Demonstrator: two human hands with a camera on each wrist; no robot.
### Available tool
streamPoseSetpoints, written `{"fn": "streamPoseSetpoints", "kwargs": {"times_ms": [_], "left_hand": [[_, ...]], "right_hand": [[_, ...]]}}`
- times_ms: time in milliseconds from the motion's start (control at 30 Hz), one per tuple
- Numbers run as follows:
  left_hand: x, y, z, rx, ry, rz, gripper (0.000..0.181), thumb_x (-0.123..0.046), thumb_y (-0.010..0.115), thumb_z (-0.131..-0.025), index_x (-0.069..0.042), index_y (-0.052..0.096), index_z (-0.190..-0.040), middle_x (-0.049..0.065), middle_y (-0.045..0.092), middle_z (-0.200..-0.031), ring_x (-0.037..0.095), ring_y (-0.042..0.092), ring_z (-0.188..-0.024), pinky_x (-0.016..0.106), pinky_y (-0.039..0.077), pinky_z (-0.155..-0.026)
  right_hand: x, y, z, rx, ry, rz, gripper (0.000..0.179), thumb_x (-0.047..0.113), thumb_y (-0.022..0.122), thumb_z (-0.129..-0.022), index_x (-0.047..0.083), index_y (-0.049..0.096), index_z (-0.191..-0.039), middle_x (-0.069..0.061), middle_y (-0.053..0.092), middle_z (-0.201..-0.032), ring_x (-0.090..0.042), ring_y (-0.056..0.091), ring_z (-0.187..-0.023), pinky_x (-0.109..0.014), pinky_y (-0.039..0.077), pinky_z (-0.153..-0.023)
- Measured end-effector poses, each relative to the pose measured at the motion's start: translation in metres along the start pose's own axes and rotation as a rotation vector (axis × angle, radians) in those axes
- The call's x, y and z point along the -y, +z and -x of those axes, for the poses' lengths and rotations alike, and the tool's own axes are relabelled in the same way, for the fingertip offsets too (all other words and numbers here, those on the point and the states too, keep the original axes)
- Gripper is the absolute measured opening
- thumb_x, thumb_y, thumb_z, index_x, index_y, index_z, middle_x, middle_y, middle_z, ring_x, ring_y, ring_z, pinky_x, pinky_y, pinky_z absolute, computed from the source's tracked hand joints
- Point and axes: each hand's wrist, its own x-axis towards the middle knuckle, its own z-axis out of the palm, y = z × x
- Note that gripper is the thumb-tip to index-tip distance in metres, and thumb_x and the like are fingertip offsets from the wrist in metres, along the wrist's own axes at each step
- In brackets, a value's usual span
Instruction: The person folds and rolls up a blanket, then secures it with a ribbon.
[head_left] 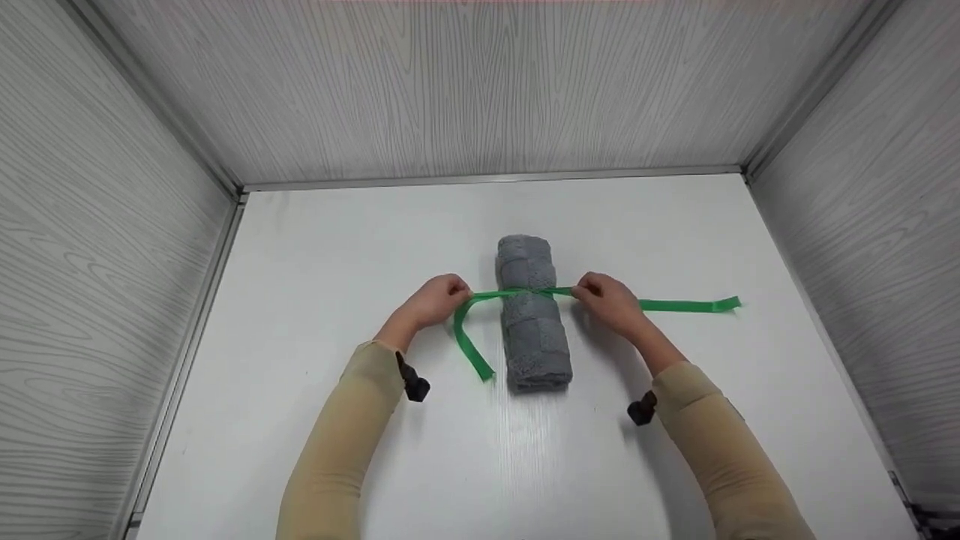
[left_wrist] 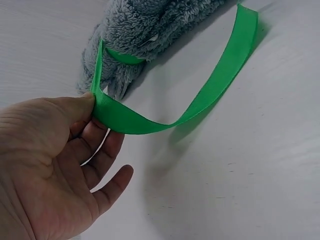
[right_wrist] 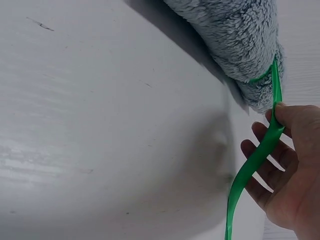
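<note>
A rolled grey towel (head_left: 536,337) lies lengthwise on the white table, fluffy in both wrist views. Around its middle runs a green ribbon (head_left: 487,295), crossed on top of the roll. To the left of the towel, my left hand (head_left: 435,301) pinches one side of the ribbon between thumb and forefinger; that tail curls down to the table. My right hand (head_left: 609,304) pinches the other side, right of the towel, and its tail stretches out to the right. Both stretches between hands and roll look taut. In the right wrist view the ribbon (right_wrist: 255,160) passes across the fingers.
The white table (head_left: 337,247) is bordered by a pale wood-grain back wall (head_left: 480,90) and side walls at left and right. Metal strips edge the tabletop. A small black device (head_left: 415,384) sits at the left wrist, another (head_left: 642,409) at the right.
</note>
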Motion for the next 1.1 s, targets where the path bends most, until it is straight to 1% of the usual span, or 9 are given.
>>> {"fn": "streamPoseSetpoints", "kwargs": {"times_ms": [167, 267, 333, 533, 700, 867, 933, 1000, 1100], "left_hand": [[0.001, -0.001, 0.0, -0.011, 0.017, -0.058, 0.029, -0.025, 0.052, -0.109, -0.002, 0.066, -0.12, 0.011, 0.063, -0.106, 0.023, 0.054, -0.091, 0.037, 0.047, -0.081], [0.003, -0.001, 0.0, -0.027, 0.017, -0.081, 0.028, -0.024, 0.052, -0.109, -0.002, 0.066, -0.119, 0.011, 0.065, -0.105, 0.022, 0.056, -0.092, 0.037, 0.049, -0.082], [0.004, -0.001, 0.0, -0.019, 0.016, -0.078, 0.028, -0.024, 0.053, -0.109, -0.001, 0.066, -0.119, 0.01, 0.065, -0.105, 0.022, 0.057, -0.092, 0.037, 0.049, -0.082], [0.008, -0.002, 0.003, 0.043, 0.041, -0.057, 0.025, -0.024, 0.057, -0.107, -0.003, 0.068, -0.116, 0.008, 0.065, -0.102, 0.021, 0.055, -0.091, 0.035, 0.048, -0.081], [0.008, -0.006, 0.003, 0.099, 0.063, -0.031, 0.024, -0.025, 0.064, -0.104, -0.006, 0.074, -0.115, 0.004, 0.07, -0.102, 0.019, 0.058, -0.091, 0.034, 0.05, -0.082], [0.002, -0.012, 0.004, 0.188, 0.083, -0.052, 0.024, -0.022, 0.069, -0.1, -0.008, 0.077, -0.118, 0.002, 0.074, -0.105, 0.018, 0.059, -0.094, 0.035, 0.051, -0.088], [-0.001, -0.014, 0.006, 0.202, 0.089, -0.061, 0.023, -0.022, 0.069, -0.1, -0.008, 0.077, -0.117, 0.001, 0.074, -0.105, 0.019, 0.059, -0.095, 0.037, 0.051, -0.09], [-0.005, -0.015, 0.007, 0.198, 0.092, -0.036, 0.022, -0.024, 0.069, -0.1, -0.01, 0.078, -0.115, 0.001, 0.074, -0.103, 0.019, 0.059, -0.095, 0.038, 0.05, -0.091], [-0.011, -0.014, 0.007, 0.147, 0.099, 0.046, 0.022, -0.029, 0.069, -0.1, -0.013, 0.077, -0.113, -0.001, 0.073, -0.103, 0.018, 0.061, -0.099, 0.039, 0.05, -0.094]], "right_hand": [[-0.002, -0.001, 0.0, -0.011, -0.02, 0.055, 0.027, 0.036, 0.058, -0.106, 0.011, 0.068, -0.102, -0.005, 0.06, -0.094, -0.023, 0.052, -0.084, -0.039, 0.042, -0.074], [-0.002, 0.0, 0.0, -0.02, -0.006, 0.056, 0.025, 0.034, 0.058, -0.106, 0.011, 0.068, -0.103, -0.006, 0.06, -0.093, -0.024, 0.052, -0.084, -0.039, 0.042, -0.074], [-0.001, 0.001, 0.0, -0.02, 0.009, 0.047, 0.025, 0.033, 0.058, -0.106, 0.011, 0.068, -0.103, -0.006, 0.061, -0.093, -0.024, 0.052, -0.084, -0.039, 0.042, -0.074], [0.0, 0.004, 0.0, -0.029, 0.051, 0.027, 0.025, 0.034, 0.057, -0.106, 0.011, 0.067, -0.104, -0.006, 0.061, -0.092, -0.024, 0.053, -0.082, -0.038, 0.043, -0.072], [-0.001, 0.005, 0.001, -0.039, 0.063, 0.011, 0.025, 0.035, 0.058, -0.106, 0.012, 0.067, -0.103, -0.006, 0.062, -0.09, -0.023, 0.053, -0.079, -0.038, 0.043, -0.07], [0.0, 0.005, -0.001, -0.036, 0.079, 0.002, 0.025, 0.035, 0.058, -0.105, 0.012, 0.068, -0.104, -0.005, 0.062, -0.09, -0.023, 0.054, -0.08, -0.037, 0.044, -0.069], [-0.002, 0.004, -0.001, -0.035, 0.079, 0.0, 0.025, 0.035, 0.058, -0.105, 0.012, 0.068, -0.104, -0.005, 0.062, -0.09, -0.023, 0.054, -0.08, -0.037, 0.044, -0.069], [-0.003, 0.004, 0.0, -0.037, 0.077, -0.001, 0.026, 0.035, 0.059, -0.105, 0.011, 0.068, -0.103, -0.005, 0.063, -0.09, -0.023, 0.054, -0.08, -0.037, 0.044, -0.07], [-0.004, 0.004, 0.0, -0.039, 0.079, -0.002, 0.026, 0.036, 0.059, -0.105, 0.011, 0.068, -0.103, -0.005, 0.063, -0.091, -0.024, 0.053, -0.081, -0.037, 0.044, -0.072]]}}
